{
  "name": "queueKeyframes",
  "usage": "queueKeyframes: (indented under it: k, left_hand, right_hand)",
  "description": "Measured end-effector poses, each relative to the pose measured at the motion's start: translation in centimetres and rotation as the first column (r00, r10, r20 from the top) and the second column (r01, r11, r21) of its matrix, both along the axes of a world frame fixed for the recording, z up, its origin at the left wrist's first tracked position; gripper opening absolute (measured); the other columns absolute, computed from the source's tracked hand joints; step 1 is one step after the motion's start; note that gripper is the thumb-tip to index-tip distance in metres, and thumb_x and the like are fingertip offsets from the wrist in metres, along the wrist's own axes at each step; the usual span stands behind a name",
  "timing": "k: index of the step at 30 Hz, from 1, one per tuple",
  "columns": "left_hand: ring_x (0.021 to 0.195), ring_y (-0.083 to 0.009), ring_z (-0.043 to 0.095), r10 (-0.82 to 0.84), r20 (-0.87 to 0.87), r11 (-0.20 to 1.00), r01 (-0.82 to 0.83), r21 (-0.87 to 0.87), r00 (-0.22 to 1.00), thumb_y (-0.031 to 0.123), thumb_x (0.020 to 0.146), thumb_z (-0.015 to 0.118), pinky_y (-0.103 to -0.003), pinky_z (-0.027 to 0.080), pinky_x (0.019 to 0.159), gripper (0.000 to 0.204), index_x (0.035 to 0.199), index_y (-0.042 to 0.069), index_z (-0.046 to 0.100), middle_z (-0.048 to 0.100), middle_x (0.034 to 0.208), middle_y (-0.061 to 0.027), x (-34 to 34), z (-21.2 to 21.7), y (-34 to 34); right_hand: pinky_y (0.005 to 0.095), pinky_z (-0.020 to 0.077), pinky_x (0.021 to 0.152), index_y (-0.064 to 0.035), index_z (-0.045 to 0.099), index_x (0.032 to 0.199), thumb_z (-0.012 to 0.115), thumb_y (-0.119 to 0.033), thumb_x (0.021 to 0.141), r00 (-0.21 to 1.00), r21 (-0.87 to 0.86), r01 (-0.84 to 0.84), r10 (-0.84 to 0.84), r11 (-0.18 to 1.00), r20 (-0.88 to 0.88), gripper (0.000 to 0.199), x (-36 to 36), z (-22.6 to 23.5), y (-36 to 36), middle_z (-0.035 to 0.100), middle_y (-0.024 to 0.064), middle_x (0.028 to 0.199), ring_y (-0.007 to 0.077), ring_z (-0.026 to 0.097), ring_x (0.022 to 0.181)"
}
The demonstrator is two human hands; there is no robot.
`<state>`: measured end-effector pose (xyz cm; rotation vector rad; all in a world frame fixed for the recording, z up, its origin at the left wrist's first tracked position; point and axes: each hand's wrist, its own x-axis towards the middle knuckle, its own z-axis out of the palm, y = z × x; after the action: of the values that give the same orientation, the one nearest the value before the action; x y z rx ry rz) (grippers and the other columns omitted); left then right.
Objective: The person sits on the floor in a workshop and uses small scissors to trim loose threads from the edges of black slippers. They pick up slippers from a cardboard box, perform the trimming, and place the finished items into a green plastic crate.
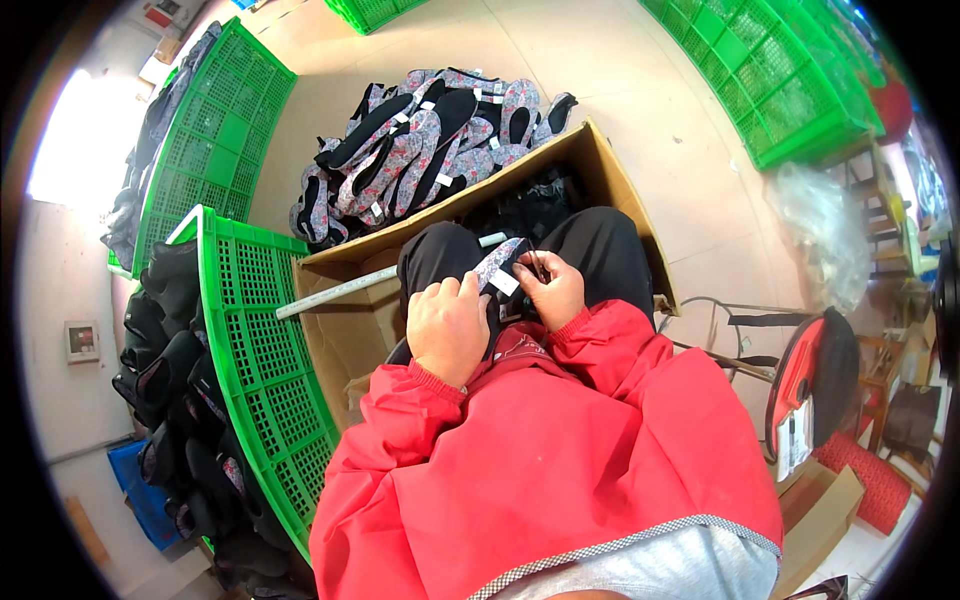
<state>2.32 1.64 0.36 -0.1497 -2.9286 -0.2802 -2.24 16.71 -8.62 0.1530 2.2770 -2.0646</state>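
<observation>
Above my lap, both hands hold a floral fabric slipper (490, 264) with a black inside. My left hand (446, 328) is closed on its left end, fingers curled over it. My right hand (553, 290) pinches its black edge between thumb and fingers. A small white label (504, 283) shows on the slipper between the two hands. Part of the slipper is hidden behind my fingers. Beyond my knees, many similar slippers (420, 150) in floral and black lie heaped on the floor, several with white labels.
An open cardboard box (625, 190) surrounds my knees, with black items inside and a pale rod (345, 290) across it. Green crates (265, 350) stand at left, dark slippers (170, 370) beside them. Another green crate (770, 90), a clear plastic bag (820, 230) and a round-seated chair (800, 380) are at right.
</observation>
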Motion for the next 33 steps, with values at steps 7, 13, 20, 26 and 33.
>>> queueKeyframes:
  k: [7, 13, 20, 26, 33]
  left_hand:
    - [0.077, -0.0260, 0.060, 0.030, -0.023, 0.999, -0.029, 0.014, 0.999, 0.022, 0.077, 0.072, -0.038, 0.044, 0.070, 0.029, 0.102, 0.010, 0.066, 0.059, 0.078, -0.0050, -0.1, -0.2, -0.3]
    - [0.078, -0.0262, 0.061, 0.041, -0.024, 0.999, -0.040, 0.028, 0.999, 0.021, 0.076, 0.072, -0.038, 0.045, 0.070, 0.028, 0.101, 0.011, 0.066, 0.060, 0.078, -0.0054, -0.3, -0.5, -0.7]
    - [0.079, -0.0266, 0.061, 0.042, -0.030, 0.997, -0.040, 0.063, 0.999, 0.021, 0.077, 0.072, -0.038, 0.045, 0.071, 0.027, 0.100, 0.010, 0.066, 0.060, 0.079, -0.0058, -0.2, -0.1, -0.8]
    - [0.079, -0.0270, 0.061, 0.038, -0.044, 0.996, -0.035, 0.081, 0.998, 0.019, 0.076, 0.073, -0.037, 0.046, 0.072, 0.027, 0.101, 0.010, 0.066, 0.061, 0.081, -0.0063, 0.4, -0.2, -1.0]
    - [0.085, -0.0243, 0.059, -0.060, -0.215, 0.990, 0.086, 0.114, 0.975, 0.010, 0.075, 0.068, -0.037, 0.045, 0.075, 0.035, 0.110, 0.011, 0.068, 0.061, 0.091, -0.0045, 2.2, 0.4, -1.0]
  right_hand:
    - [0.0214, 0.0466, 0.062, -0.0013, 0.067, 0.089, 0.068, -0.009, 0.087, 1.000, -0.160, 0.000, -0.005, 0.987, -0.031, 0.008, -0.6, -1.0, 0.5, 0.065, -0.0014, 0.073, 0.0052, 0.059, 0.067]
    - [0.0181, 0.0442, 0.058, -0.0029, 0.066, 0.090, 0.066, -0.009, 0.088, 0.992, -0.265, 0.123, -0.119, 0.957, 0.031, 0.006, -1.9, -0.1, 2.1, 0.066, -0.0004, 0.075, 0.0035, 0.057, 0.063]
    - [0.0182, 0.0333, 0.043, -0.0078, 0.061, 0.097, 0.065, -0.018, 0.091, 0.973, -0.342, 0.163, -0.094, 0.925, 0.211, 0.012, -5.6, -0.7, 5.7, 0.066, 0.0021, 0.083, 0.0046, 0.050, 0.055]
    - [0.0185, 0.0329, 0.040, -0.0082, 0.046, 0.136, 0.054, 0.000, 0.089, 0.925, -0.382, 0.226, -0.075, 0.896, 0.372, 0.049, -7.0, -0.8, 8.0, 0.065, 0.0085, 0.108, 0.0098, 0.054, 0.059]
    - [0.0182, 0.0278, 0.043, -0.0072, 0.058, 0.122, 0.045, -0.047, 0.099, 0.771, -0.398, -0.251, 0.431, 0.882, 0.468, 0.048, -4.3, 1.7, 7.7, 0.069, 0.0072, 0.096, 0.0104, 0.063, 0.065]
